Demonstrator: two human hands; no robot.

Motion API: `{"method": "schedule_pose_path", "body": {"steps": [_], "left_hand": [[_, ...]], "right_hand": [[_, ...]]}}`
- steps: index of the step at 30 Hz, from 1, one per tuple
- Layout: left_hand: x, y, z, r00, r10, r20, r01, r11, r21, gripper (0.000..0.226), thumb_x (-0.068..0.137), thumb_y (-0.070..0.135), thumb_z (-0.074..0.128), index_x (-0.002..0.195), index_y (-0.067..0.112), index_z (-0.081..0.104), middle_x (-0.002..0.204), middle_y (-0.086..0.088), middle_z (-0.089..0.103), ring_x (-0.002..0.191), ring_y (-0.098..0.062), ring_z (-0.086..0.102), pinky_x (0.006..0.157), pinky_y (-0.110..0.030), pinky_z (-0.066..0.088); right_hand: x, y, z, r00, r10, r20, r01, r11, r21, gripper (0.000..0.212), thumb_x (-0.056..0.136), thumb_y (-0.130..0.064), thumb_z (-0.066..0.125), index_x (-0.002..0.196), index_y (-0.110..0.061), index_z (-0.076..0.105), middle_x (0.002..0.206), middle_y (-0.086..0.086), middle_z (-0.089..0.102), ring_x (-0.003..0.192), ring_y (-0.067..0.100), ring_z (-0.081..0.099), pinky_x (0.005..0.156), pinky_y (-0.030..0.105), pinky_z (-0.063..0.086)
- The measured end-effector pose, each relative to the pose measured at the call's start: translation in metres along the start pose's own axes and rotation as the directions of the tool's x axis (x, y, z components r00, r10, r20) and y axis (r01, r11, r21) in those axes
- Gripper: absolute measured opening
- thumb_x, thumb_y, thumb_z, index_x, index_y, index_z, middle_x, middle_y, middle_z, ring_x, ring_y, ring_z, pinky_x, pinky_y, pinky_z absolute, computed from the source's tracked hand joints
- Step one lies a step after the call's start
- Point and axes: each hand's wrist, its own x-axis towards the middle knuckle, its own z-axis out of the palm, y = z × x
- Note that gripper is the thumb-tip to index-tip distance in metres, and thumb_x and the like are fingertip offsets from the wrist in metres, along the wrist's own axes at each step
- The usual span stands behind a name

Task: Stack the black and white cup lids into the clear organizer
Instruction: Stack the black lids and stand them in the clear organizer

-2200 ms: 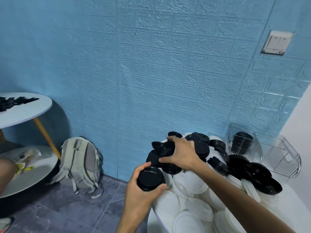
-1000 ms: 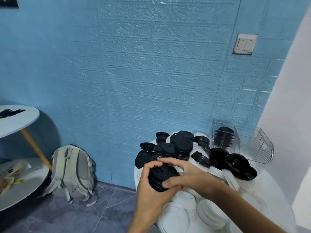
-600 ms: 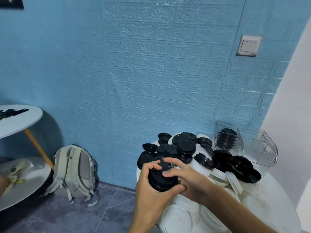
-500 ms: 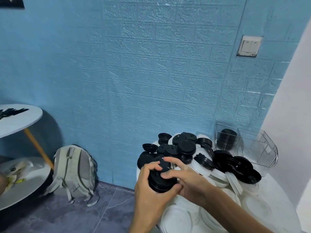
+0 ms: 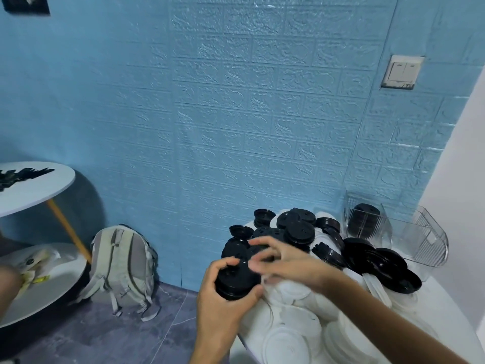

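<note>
While white lids [image 5: 294, 334] are covering the desk [image 5: 443, 306] and the clear organizer [image 5: 409, 240] is standing at its far right edge, the left hand [image 5: 223, 298] is clasping a black lid stack [image 5: 237, 279] at the near left edge; the right hand [image 5: 286, 261], blurred, is touching it, grip unclear.

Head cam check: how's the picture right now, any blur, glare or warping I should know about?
Head view: right hand is motion-blurred at the fingers over the stack of black lids that the left hand holds; clear organizer shows light glints; wide-angle bends the wall lines; white lids look washed out and soft.
</note>
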Motion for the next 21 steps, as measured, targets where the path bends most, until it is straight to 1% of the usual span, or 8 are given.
{"method": "schedule_pose_path", "body": {"steps": [2,4,6,9,12,15,17,21], "left_hand": [[0.006,0.000,-0.008,1.000,-0.016,-0.028,0.015,1.000,-0.020,0.062,0.040,0.042,0.091,0.098,0.039,0.070,0.102,0.011,0.075,0.096,-0.010,0.071,0.083,-0.020,0.054],[0.010,-0.001,-0.014,0.999,-0.030,-0.039,0.029,0.999,-0.030,0.063,0.040,0.042,0.090,0.099,0.034,0.070,0.100,0.013,0.075,0.093,-0.006,0.071,0.080,-0.014,0.052],[0.013,-0.001,-0.018,0.999,-0.036,-0.037,0.035,0.999,-0.037,0.065,0.040,0.041,0.090,0.101,0.028,0.070,0.100,0.014,0.075,0.092,-0.005,0.071,0.079,-0.014,0.053],[0.015,0.000,-0.021,0.999,-0.028,-0.032,0.026,0.998,-0.052,0.068,0.039,0.041,0.089,0.102,0.023,0.070,0.098,0.016,0.074,0.089,-0.002,0.070,0.078,-0.012,0.053],[0.016,-0.004,-0.024,0.999,-0.029,-0.034,0.027,0.998,-0.055,0.065,0.039,0.039,0.089,0.100,0.027,0.071,0.100,0.017,0.074,0.092,-0.002,0.070,0.078,-0.010,0.052],[0.020,-0.010,-0.027,0.999,-0.031,-0.035,0.030,0.999,-0.030,0.061,0.039,0.039,0.090,0.097,0.039,0.070,0.105,0.017,0.074,0.098,-0.004,0.069,0.082,-0.013,0.052],[0.024,-0.015,-0.029,0.999,-0.026,-0.047,0.025,0.999,-0.020,0.059,0.040,0.038,0.091,0.095,0.041,0.070,0.106,0.016,0.074,0.099,-0.006,0.070,0.082,-0.013,0.052],[0.029,-0.023,-0.031,0.998,-0.027,-0.065,0.026,0.999,-0.020,0.058,0.039,0.038,0.092,0.093,0.042,0.070,0.108,0.015,0.074,0.100,-0.009,0.070,0.085,-0.019,0.052]], "right_hand": [[0.019,-0.014,-0.018,0.993,-0.056,-0.102,0.037,0.983,-0.181,0.044,0.083,-0.042,0.081,0.123,-0.035,0.064,0.120,-0.003,0.067,0.090,0.004,0.069,0.084,0.020,0.053],[0.045,-0.026,-0.033,0.978,-0.120,-0.170,0.065,0.953,-0.296,0.040,0.081,-0.050,0.081,0.116,-0.037,0.067,0.117,-0.008,0.069,0.095,0.004,0.069,0.092,0.020,0.051],[0.074,-0.036,-0.043,0.958,-0.184,-0.218,0.080,0.906,-0.415,0.046,0.080,-0.057,0.079,0.118,-0.036,0.067,0.118,-0.010,0.069,0.103,0.008,0.068,0.097,0.026,0.050],[0.123,-0.045,-0.047,0.949,-0.210,-0.235,0.064,0.859,-0.509,0.060,0.081,-0.064,0.074,0.130,-0.032,0.060,0.129,-0.006,0.064,0.115,0.014,0.060,0.097,0.029,0.045],[0.169,-0.040,-0.047,0.969,-0.133,-0.209,-0.024,0.789,-0.613,0.082,0.080,-0.073,0.069,0.146,-0.030,0.047,0.148,0.003,0.052,0.133,0.024,0.052,0.110,0.040,0.041],[0.205,-0.027,-0.045,0.982,0.027,-0.188,-0.151,0.707,-0.690,0.103,0.076,-0.080,0.065,0.158,-0.030,0.029,0.163,0.009,0.033,0.146,0.032,0.039,0.117,0.048,0.035],[0.225,-0.016,-0.043,0.976,0.092,-0.198,-0.208,0.664,-0.718,0.108,0.075,-0.083,0.063,0.160,-0.032,0.022,0.166,0.011,0.024,0.149,0.036,0.033,0.119,0.051,0.033],[0.246,0.001,-0.032,0.968,0.179,-0.177,-0.247,0.550,-0.798,0.105,0.077,-0.083,0.059,0.161,-0.037,0.015,0.170,0.011,0.012,0.152,0.039,0.026,0.120,0.054,0.030]]}}
